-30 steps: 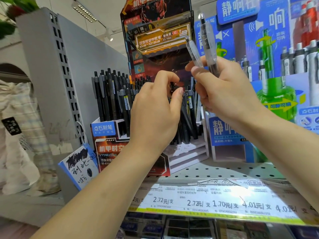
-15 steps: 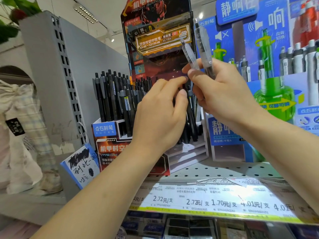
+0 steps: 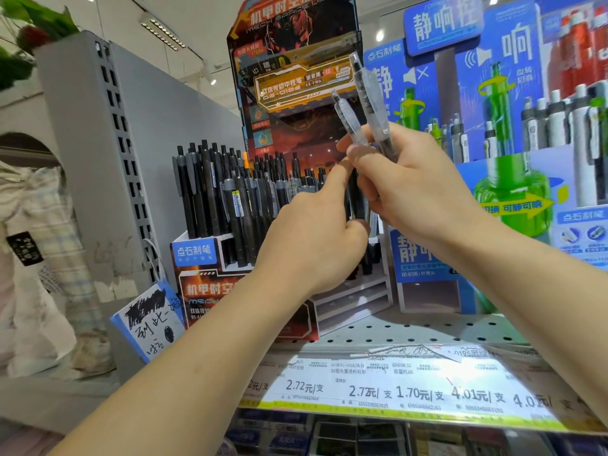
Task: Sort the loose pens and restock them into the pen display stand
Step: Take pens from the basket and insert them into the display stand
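Note:
My right hand [image 3: 414, 189] grips two clear-barrelled pens [image 3: 365, 106] that stick up in front of the dark display stand [image 3: 210, 284]. A dark pen [image 3: 357, 199] hangs down between my two hands. My left hand [image 3: 312, 238] reaches up beside it, index finger stretched along the pen and thumb curled at its lower part, in front of the stand's right compartments. Several black pens [image 3: 210, 189] stand upright in the stand's left and middle slots. What lies behind my left hand is hidden.
A blue pen display [image 3: 513, 166] with green and white pens stands right of the stand. Both sit on a perforated shelf [image 3: 411, 330] with a price-label strip [image 3: 394, 390] along its front. A grey slotted upright [image 3: 108, 126] and a handwritten card [image 3: 151, 324] are at the left.
My left hand has opened its curl and stretched its index finger upward along the dark pen. My right hand with the two clear pens has stayed nearly in place.

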`<action>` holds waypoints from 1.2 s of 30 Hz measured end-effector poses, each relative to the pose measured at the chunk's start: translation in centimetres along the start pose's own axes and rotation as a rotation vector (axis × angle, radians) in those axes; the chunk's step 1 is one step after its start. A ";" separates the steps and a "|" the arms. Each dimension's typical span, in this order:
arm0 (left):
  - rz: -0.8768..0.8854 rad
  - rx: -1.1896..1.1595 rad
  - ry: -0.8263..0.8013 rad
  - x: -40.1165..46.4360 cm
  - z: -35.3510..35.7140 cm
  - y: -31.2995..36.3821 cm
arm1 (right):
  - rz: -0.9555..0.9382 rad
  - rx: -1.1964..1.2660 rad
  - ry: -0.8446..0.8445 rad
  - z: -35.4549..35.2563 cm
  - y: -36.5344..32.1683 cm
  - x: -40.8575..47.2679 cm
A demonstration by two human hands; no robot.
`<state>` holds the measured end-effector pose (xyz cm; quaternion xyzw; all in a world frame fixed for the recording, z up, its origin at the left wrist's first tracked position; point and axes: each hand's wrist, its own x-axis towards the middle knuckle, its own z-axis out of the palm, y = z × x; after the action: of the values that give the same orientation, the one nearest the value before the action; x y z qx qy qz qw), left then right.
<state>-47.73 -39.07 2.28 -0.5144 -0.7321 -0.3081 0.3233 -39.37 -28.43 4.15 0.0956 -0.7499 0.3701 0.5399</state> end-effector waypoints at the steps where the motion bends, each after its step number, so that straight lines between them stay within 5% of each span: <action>1: -0.008 -0.006 -0.009 0.1 0.0 0.0 | 0.002 0.002 0.001 0.0 0.0 0.0; 19: -0.163 -0.355 -0.139 1.6 -0.7 -1.3 | 0.245 0.135 -0.049 -0.4 -0.6 0.3; 28: -0.095 -0.275 -0.085 1.0 -0.8 -1.2 | 0.261 0.106 -0.065 -0.5 -0.4 0.3; 33: -0.051 -0.122 0.170 0.9 -1.7 -1.0 | 0.262 0.139 -0.043 -0.5 -0.5 0.3; 36: -0.056 0.059 0.173 1.4 -1.9 -0.8 | 0.266 0.130 -0.034 -0.4 -0.5 0.3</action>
<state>-48.54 -40.01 4.44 -0.4552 -0.7244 -0.3385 0.3916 -38.92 -28.39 4.71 0.0365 -0.7394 0.4847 0.4659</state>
